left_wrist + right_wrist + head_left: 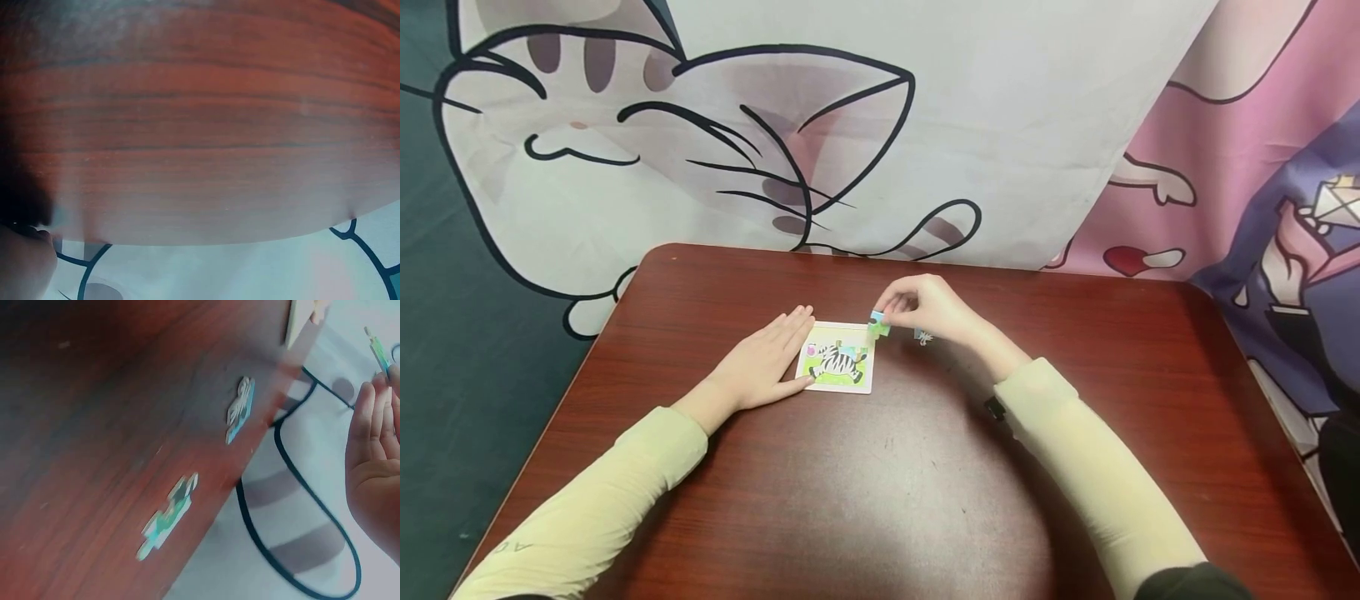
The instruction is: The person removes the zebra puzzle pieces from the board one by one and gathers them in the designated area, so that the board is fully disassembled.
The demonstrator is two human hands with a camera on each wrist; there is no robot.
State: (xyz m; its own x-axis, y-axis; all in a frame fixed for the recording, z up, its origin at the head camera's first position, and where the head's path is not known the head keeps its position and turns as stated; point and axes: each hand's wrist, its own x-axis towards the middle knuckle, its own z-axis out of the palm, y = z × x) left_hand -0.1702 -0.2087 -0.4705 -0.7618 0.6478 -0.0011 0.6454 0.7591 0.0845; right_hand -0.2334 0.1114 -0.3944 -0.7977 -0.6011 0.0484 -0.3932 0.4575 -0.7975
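Note:
A small zebra jigsaw board [835, 335] with a pale rim lies on the brown table. My left hand [760, 362] lies flat at its left side, fingers straight, with fingertips and thumb touching the edge. In the left wrist view only a dark, blurred bit of the hand [25, 265] shows. Above the board's right edge my right hand [928, 308] pinches a green and blue puzzle piece [878, 325] between thumb and fingers. The right wrist view shows that held piece [378, 353] tilted at the fingertips, apart from the table.
Two loose puzzle pieces lie on the table: a black-and-white and blue one [240, 409], and a green and blue one [169, 519]. Behind the table [880, 517] hangs a cloth [1015, 125] with a cartoon cat.

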